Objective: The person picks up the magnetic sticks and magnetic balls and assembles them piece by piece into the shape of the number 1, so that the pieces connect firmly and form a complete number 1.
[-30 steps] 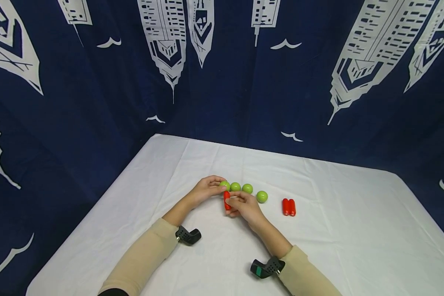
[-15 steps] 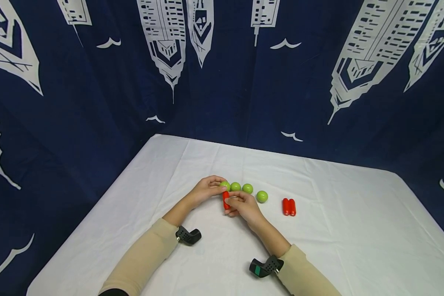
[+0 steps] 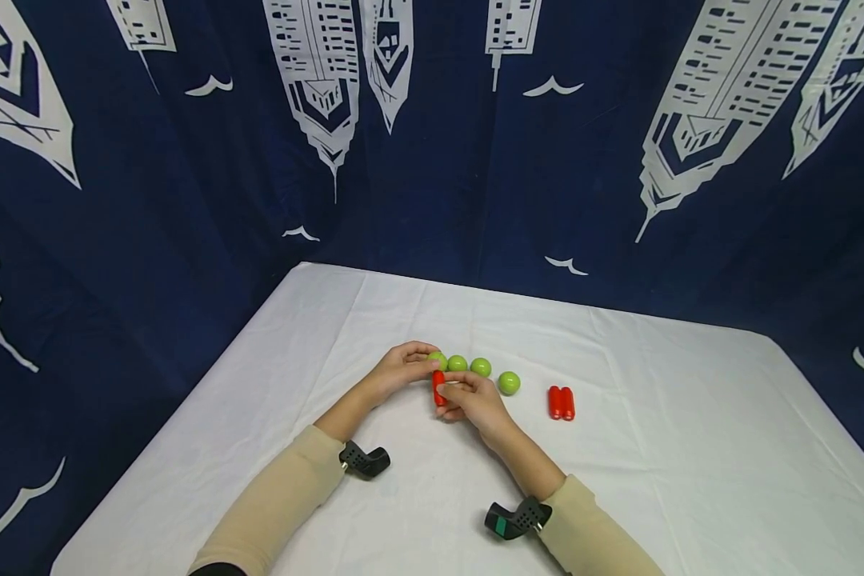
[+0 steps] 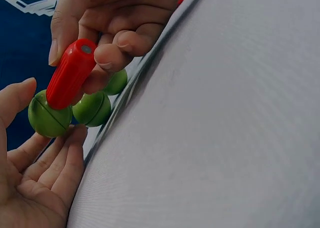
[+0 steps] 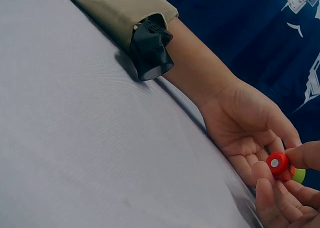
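Observation:
My left hand (image 3: 396, 372) holds a glossy green ball (image 3: 437, 359) between thumb and fingers, at the left end of a line of green balls. Just in front of it, my right hand (image 3: 481, 406) pinches a short red rod (image 3: 438, 390). In the left wrist view the rod (image 4: 71, 78) is ribbed, with a grey round spot in its near end. Its far end meets the green ball (image 4: 49, 119), or nearly so. The right wrist view shows the rod (image 5: 276, 163) end-on, with the ball (image 5: 299, 175) mostly hidden behind it.
Right of the held ball lie more green balls: one close by (image 3: 457, 364), another (image 3: 481, 367), and a third (image 3: 509, 383) slightly apart. Two red rods (image 3: 561, 403) lie side by side farther right. A white cloth (image 3: 655, 448) covers the table; a dark blue patterned curtain (image 3: 432, 200) hangs behind.
The red rod in my right hand has shifted very slightly to the left. My left hand and the loose balls and rods stay as they were.

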### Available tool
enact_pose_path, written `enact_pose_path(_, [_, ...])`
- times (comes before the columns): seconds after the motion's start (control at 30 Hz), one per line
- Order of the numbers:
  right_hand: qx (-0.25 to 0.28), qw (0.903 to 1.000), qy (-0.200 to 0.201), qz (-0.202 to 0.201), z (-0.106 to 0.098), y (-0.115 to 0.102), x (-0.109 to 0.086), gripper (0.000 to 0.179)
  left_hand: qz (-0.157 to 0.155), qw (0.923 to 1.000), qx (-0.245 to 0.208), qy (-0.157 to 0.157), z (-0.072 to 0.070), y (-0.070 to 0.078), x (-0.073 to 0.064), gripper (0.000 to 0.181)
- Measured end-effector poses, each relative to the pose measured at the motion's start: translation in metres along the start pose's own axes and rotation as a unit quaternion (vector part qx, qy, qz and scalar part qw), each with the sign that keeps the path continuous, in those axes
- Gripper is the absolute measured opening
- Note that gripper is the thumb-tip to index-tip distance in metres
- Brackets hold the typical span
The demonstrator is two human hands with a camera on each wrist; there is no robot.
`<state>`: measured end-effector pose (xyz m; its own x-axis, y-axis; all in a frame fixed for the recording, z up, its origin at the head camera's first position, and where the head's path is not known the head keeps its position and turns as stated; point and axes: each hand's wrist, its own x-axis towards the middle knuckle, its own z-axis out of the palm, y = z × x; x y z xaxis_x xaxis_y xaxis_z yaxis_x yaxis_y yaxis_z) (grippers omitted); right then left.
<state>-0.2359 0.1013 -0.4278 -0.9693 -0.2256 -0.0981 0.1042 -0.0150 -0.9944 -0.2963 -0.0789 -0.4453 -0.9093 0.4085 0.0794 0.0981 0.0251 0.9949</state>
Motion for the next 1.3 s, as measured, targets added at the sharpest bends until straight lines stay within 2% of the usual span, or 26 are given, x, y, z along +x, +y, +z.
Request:
enact_pose_path(0.3, [-0.001, 1.0000, 0.008, -0.001, 0.000, -0.004, 0.004, 0.034, -0.022, 0.9990, 0.029, 0.026, -0.003, 0.007, -0.005, 0.047])
enact_pose_path(0.5, [0.008, 0.9998, 0.016, -0.008, 0.002, -0.008, 0.003, 0.035, -0.038, 0.9976, 0.041, 0.041, -0.001, 0.013, -0.011, 0.046])
enact_pose_path(0.67, [0.010, 0.9997, 0.021, -0.010, 0.003, -0.011, 0.004, 0.035, -0.076, 0.9954, 0.016, 0.056, 0.003, 0.015, -0.016, 0.044])
enact_pose_path(0.8, [0.009, 0.9997, 0.021, -0.011, 0.004, -0.013, 0.004, 0.035, -0.116, 0.9911, -0.019, 0.063, 0.008, 0.018, -0.018, 0.043])
enact_pose_path(0.9, [0.013, 0.9996, 0.020, -0.011, 0.004, -0.013, 0.005, 0.035, -0.133, 0.9879, -0.034, 0.072, 0.013, 0.020, -0.020, 0.042])
enact_pose_path(1.07, [0.022, 0.9995, 0.018, -0.014, 0.005, -0.012, 0.007, 0.034, -0.138, 0.9864, -0.039, 0.081, 0.020, 0.023, -0.021, 0.040])
enact_pose_path(1.3, [0.026, 0.9994, 0.010, -0.019, 0.007, -0.012, 0.006, 0.033, -0.120, 0.9885, -0.064, 0.066, 0.025, 0.024, -0.023, 0.039])
